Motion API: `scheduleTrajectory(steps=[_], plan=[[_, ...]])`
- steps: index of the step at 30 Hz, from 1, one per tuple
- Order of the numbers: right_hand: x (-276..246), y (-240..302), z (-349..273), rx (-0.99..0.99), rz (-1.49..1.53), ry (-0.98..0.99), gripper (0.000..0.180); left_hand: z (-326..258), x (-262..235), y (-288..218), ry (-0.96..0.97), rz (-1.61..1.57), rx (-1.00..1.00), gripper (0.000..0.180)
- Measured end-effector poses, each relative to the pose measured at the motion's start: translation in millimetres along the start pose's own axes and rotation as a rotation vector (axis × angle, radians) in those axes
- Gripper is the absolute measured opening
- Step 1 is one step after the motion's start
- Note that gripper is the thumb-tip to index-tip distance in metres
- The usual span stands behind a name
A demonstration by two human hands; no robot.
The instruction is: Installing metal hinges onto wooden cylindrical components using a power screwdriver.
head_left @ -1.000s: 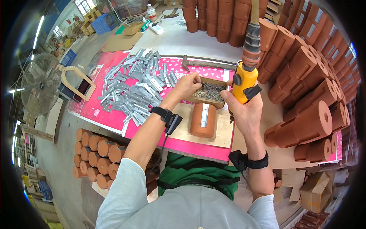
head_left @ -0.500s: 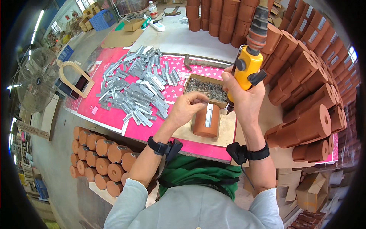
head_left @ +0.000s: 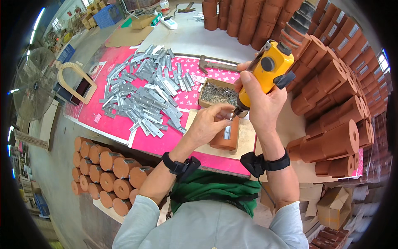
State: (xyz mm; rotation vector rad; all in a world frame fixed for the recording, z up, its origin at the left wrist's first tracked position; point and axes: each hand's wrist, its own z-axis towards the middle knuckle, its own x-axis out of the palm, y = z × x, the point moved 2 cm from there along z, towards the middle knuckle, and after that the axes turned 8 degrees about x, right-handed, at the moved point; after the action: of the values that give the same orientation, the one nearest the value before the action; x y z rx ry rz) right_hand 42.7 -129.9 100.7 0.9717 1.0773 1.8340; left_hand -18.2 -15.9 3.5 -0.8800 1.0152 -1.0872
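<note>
The terracotta cylinder [head_left: 224, 143] lies on a wooden board [head_left: 246, 139], a metal strip [head_left: 227, 133] along its top. The left hand [head_left: 206, 125] is over the cylinder's far left side, its fingers narrowed at the driver's tip; whether they grip anything, I cannot tell. Right of and above the cylinder, the right hand [head_left: 267, 103] is wrapped around a yellow power driver [head_left: 271, 64], slanting toward it. A box of screws [head_left: 205, 103] sits just beyond the cylinder.

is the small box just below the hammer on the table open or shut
Open: no lid covers the box, and its metal bits show from above.
</note>
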Motion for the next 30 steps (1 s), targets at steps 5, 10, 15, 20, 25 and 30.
scheduleTrajectory(steps=[5,10,15,20,25,30], plan=[[1.3,-9.0,3.3,-0.009,0.009,0.015,0.024,3.4,-2.4,3.5,0.013,-0.029,-0.053,0.036],[4.3,-13.2,3.1,0.016,0.023,0.014,0.027,4.7,-4.2,2.0,0.032,-0.010,-0.045,0.034],[2.7,-13.4,4.1,-0.022,-0.015,0.040,0.027,6.1,-1.3,6.7,0.018,-0.020,0.035,0.031],[0.9,-23.7,7.7,-0.060,0.019,0.061,0.022,12.3,0.2,14.3,0.055,0.030,0.058,0.028],[-2.7,-31.7,7.8,-0.108,-0.053,0.055,0.018,11.3,-2.5,10.5,0.045,0.184,0.124,0.026],[-4.2,-37.3,4.8,-0.096,-0.059,0.023,0.018,10.4,-3.5,7.3,0.073,0.289,0.165,0.026]])
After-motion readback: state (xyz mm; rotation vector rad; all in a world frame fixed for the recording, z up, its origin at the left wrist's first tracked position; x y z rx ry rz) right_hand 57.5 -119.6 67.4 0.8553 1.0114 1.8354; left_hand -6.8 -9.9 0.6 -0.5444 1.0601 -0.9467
